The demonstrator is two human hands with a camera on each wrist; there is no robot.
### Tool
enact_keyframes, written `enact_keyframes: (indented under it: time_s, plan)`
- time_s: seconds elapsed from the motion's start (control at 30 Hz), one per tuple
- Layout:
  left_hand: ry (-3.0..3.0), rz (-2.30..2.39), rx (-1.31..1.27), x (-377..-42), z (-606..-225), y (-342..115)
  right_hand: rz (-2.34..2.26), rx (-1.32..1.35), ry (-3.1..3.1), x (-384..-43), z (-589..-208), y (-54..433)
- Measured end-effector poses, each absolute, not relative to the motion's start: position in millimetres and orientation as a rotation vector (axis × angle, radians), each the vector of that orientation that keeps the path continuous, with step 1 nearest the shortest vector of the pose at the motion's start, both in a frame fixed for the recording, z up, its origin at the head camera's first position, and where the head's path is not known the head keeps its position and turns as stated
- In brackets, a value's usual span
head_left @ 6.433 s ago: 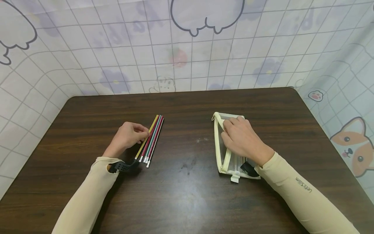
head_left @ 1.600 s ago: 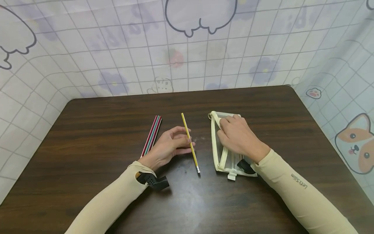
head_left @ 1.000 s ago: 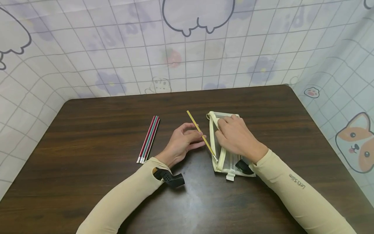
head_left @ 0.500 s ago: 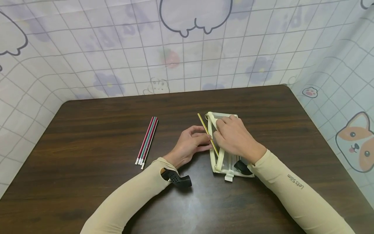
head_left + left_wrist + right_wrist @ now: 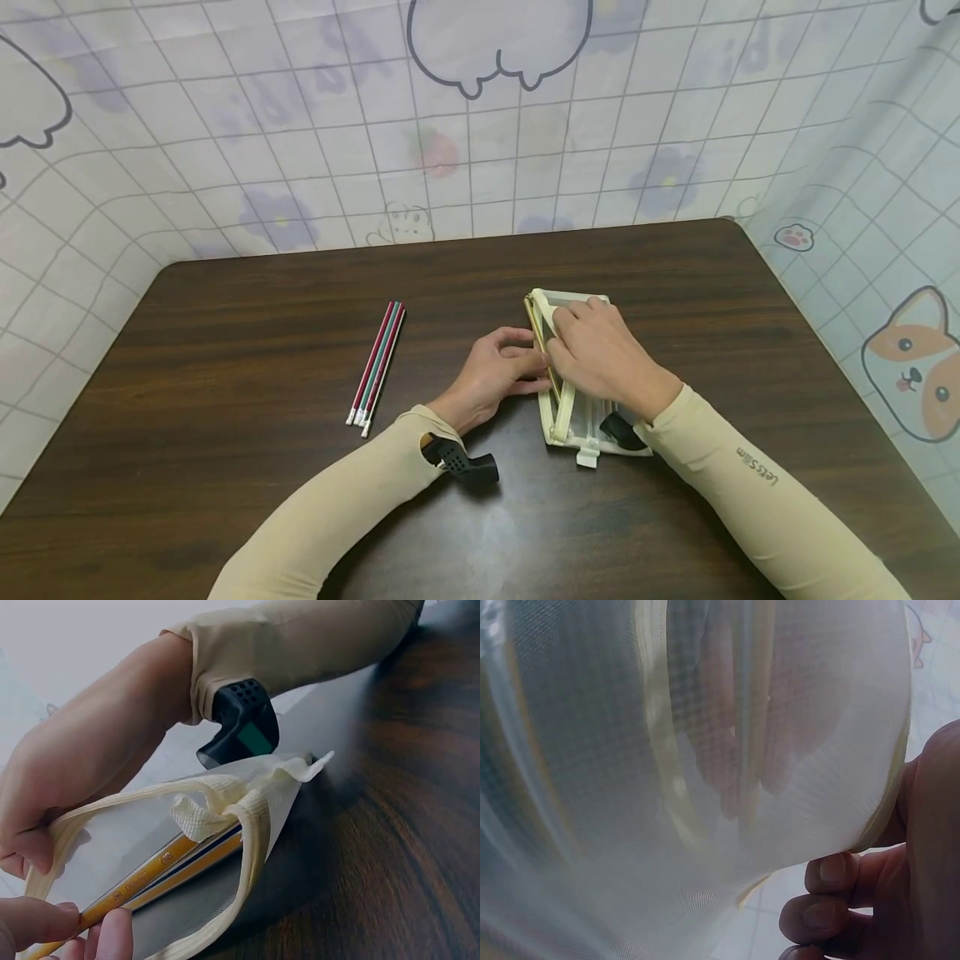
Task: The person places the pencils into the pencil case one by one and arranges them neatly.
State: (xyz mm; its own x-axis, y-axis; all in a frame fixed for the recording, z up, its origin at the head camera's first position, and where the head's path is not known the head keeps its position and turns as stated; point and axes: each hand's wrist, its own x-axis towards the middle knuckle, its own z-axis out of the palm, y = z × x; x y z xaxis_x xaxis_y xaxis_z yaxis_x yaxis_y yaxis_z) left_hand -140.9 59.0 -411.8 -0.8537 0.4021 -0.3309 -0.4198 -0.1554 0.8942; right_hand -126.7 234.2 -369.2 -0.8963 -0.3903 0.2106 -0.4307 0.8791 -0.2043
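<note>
My left hand (image 5: 491, 375) pinches a yellow pencil (image 5: 534, 318) between thumb and fingers at the left side of a cream-edged mesh pencil case (image 5: 587, 444). In the left wrist view the yellow pencil (image 5: 139, 881) slants through the zipper opening, its lower end inside. Another yellow-and-dark pencil (image 5: 191, 864) lies beside it in the mesh. My right hand (image 5: 611, 350) grips the case's zipper edge and holds the mouth apart. Through the mesh (image 5: 832, 810) in the right wrist view, the left fingers and the pencil show blurred.
To the left, several dark red and green pencils (image 5: 377, 362) lie side by side on the dark wooden table (image 5: 225, 375), white erasers toward me. A black wrist camera (image 5: 459, 462) sits on the left sleeve. A patterned cloth wall (image 5: 345, 167) stands behind the table.
My left hand took the yellow pencil from the row, carried it right and lowered its eraser end into the pencil case. The right hand has kept its grip on the case.
</note>
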Motion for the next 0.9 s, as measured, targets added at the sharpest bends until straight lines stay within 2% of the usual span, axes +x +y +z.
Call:
enact_keyframes:
  time_s: [0.57,0.9]
  plan:
    - [1.653,1.967,0.025,-140,-404,64,0.354,0.643,-2.879,-127,-369,232]
    - [1.715,1.978,0.043,-144,-400,37,0.363,0.609,-2.921,-126,-366,233]
